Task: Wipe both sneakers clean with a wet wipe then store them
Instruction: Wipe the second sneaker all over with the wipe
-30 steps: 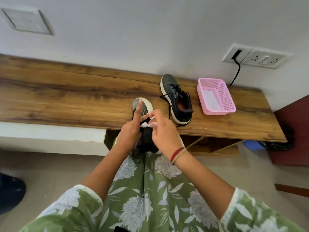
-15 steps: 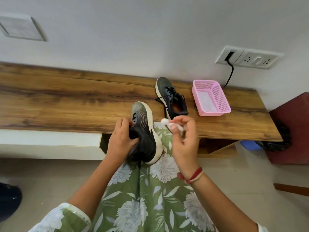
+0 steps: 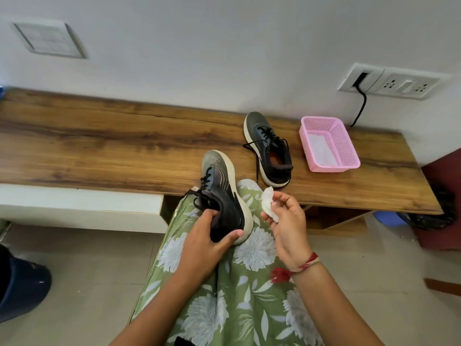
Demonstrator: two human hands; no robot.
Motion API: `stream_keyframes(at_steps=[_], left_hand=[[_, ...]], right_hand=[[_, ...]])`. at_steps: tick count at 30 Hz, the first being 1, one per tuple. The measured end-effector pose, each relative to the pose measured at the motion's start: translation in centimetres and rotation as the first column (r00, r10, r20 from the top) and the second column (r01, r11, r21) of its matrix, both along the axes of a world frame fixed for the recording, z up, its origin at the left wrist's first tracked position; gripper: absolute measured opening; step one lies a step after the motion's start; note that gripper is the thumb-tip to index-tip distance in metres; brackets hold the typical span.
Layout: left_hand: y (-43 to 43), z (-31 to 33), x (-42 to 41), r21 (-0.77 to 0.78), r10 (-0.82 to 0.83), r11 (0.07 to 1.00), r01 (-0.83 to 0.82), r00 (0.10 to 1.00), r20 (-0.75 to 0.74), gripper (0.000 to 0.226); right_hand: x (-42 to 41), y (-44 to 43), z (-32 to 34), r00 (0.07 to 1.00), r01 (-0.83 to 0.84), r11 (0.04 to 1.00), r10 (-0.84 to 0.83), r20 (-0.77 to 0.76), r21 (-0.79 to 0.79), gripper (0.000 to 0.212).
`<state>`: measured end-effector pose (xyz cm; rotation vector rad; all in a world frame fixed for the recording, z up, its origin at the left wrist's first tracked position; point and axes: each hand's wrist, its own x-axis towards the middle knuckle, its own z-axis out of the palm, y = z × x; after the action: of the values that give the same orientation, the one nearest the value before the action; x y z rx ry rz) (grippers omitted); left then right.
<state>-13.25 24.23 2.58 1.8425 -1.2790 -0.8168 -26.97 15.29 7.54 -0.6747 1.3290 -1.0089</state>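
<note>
A dark grey sneaker (image 3: 222, 188) with a white sole rests on my lap, toe pointing away. My left hand (image 3: 202, 243) grips its heel, thumb on the sole's rim. My right hand (image 3: 287, 223) pinches a small folded white wet wipe (image 3: 269, 205) just right of that sneaker, not touching it. The second dark sneaker (image 3: 270, 151) lies on the wooden bench (image 3: 99, 151), laces loose, opening toward me.
A pink plastic basket (image 3: 345, 143) with a white sheet inside stands right of the second sneaker. A black cable (image 3: 360, 106) hangs from the wall socket. An open shelf sits under the bench at the right. A dark blue object (image 3: 22, 285) lies on the floor at left.
My right hand with the wipe came off the sneaker and moved right. My left hand slid from the sneaker's top down to its heel, and the sneaker now lies lower on my lap.
</note>
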Motion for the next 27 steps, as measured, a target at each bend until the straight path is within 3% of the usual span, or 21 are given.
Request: stream_keyframes(at_steps=[2, 5, 10, 15, 20, 21, 23, 25, 27], left_hand=[[-0.9, -0.1, 0.7, -0.024, -0.006, 1.000, 0.010, 0.990, 0.142, 0.047], [-2.1, 0.7, 1.0, -0.098, -0.031, 0.994, 0.054, 0.974, 0.224, 0.034], [-3.9, 0.7, 2.0, -0.144, -0.084, 0.978, 0.152, 0.915, 0.395, 0.037], [-5.5, 0.8, 4.0, -0.168, -0.080, 0.969, 0.181, 0.874, 0.479, 0.043], [-8.0, 0.2, 4.4, -0.132, -0.008, 0.987, 0.089, 0.857, 0.516, 0.040], [-8.5, -0.1, 4.4, -0.117, 0.009, 0.991, 0.060, 0.859, 0.512, 0.038], [-9.5, -0.9, 4.3, -0.086, 0.032, 0.996, 0.014, 0.858, 0.513, 0.034], [-10.3, -1.4, 4.3, -0.072, 0.046, 0.997, -0.009, 0.846, 0.532, 0.030], [-11.3, -1.8, 4.1, -0.077, 0.055, 0.997, -0.014, 0.833, 0.551, 0.026]], right_hand=[[-0.2, -0.1, 0.1, 0.998, -0.022, 0.997, 0.017, 0.062, 0.080, 0.021], [-0.3, -0.1, 0.2, 0.990, -0.042, 0.987, 0.021, 0.141, 0.152, 0.020], [-0.7, 0.2, -0.3, 0.973, -0.056, 0.981, 0.012, 0.231, 0.184, 0.018], [-1.4, -0.3, -0.6, 0.976, -0.050, 0.979, 0.006, 0.218, 0.200, 0.016], [-3.2, -4.4, -1.7, 0.978, 0.010, 0.981, -0.050, 0.200, 0.192, 0.006], [-3.8, -5.7, -2.4, 0.987, 0.020, 0.985, -0.047, 0.154, 0.174, 0.007], [-5.0, -8.6, -4.6, 0.991, 0.000, 0.996, 0.011, -0.131, 0.085, 0.019], [-6.2, -11.3, -6.5, 0.886, -0.051, 0.999, 0.038, -0.462, -0.015, 0.020], [-7.4, -13.9, -8.1, 0.780, -0.067, 0.997, 0.022, -0.626, -0.048, 0.017]])
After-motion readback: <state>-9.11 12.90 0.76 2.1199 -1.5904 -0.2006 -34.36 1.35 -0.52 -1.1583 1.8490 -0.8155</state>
